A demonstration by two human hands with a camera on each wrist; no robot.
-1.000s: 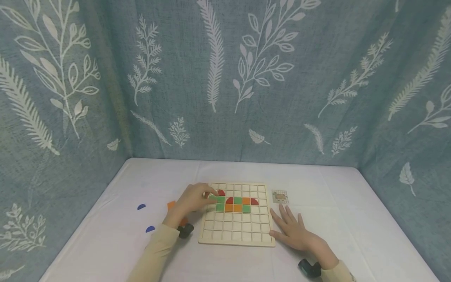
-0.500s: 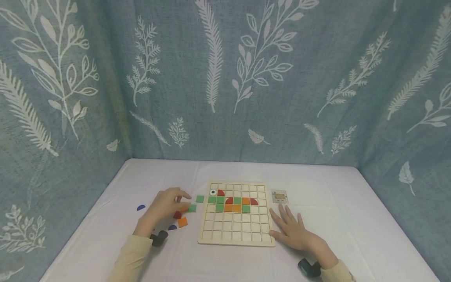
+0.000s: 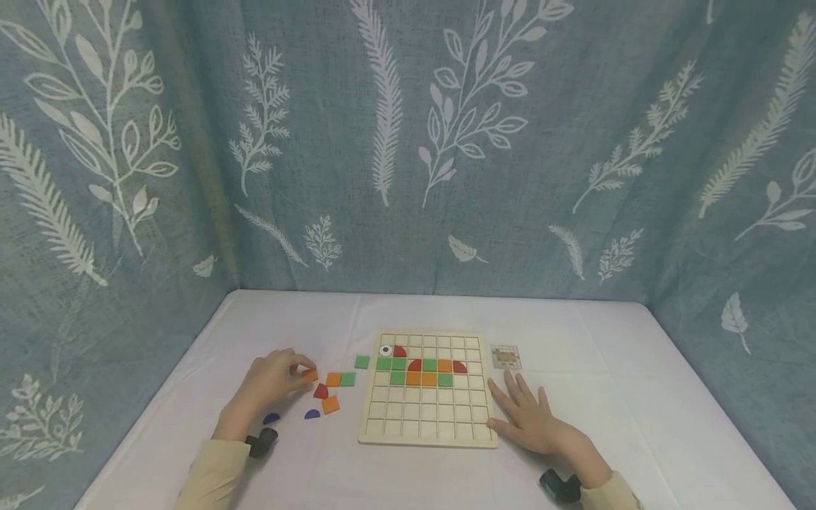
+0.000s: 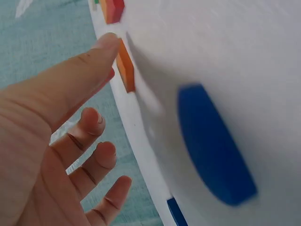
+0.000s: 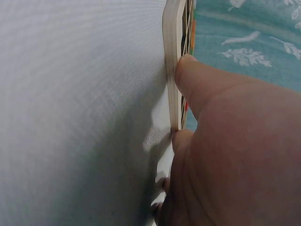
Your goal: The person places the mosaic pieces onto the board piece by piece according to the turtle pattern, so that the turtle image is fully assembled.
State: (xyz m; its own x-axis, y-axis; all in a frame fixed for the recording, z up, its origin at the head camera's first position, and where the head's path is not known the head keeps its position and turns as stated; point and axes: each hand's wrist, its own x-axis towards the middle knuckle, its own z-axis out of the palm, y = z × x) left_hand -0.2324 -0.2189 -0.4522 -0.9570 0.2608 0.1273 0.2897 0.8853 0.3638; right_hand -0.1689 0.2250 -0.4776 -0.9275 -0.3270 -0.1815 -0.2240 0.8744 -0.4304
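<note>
In the head view my left hand (image 3: 270, 382) reaches to the loose pieces left of the board and pinches an orange square tile (image 3: 310, 374) between thumb and forefinger. The left wrist view shows the thumb (image 4: 84, 73) right at the edge of this orange tile (image 4: 125, 68), low over the cloth; the other fingers are loosely bent. My right hand (image 3: 525, 418) lies with fingers spread at the right edge of the wooden grid board (image 3: 430, 445). Its thumb (image 5: 193, 77) rests on the board's rim (image 5: 173, 70). Green, orange and red pieces and a white eye tile (image 3: 385, 350) fill some cells.
Around the left hand lie another orange square (image 3: 331, 404), a red piece (image 3: 321, 391), a green square (image 3: 362, 362) and a blue half-round (image 3: 312, 414). A pattern card (image 3: 506, 357) lies right of the board. A patterned curtain (image 3: 433, 234) stands behind the white-covered table.
The left hand has left the board's upper left corner, uncovering the eye tile there. It has moved left over the loose pieces to the orange tile. The right hand stays where it was.
</note>
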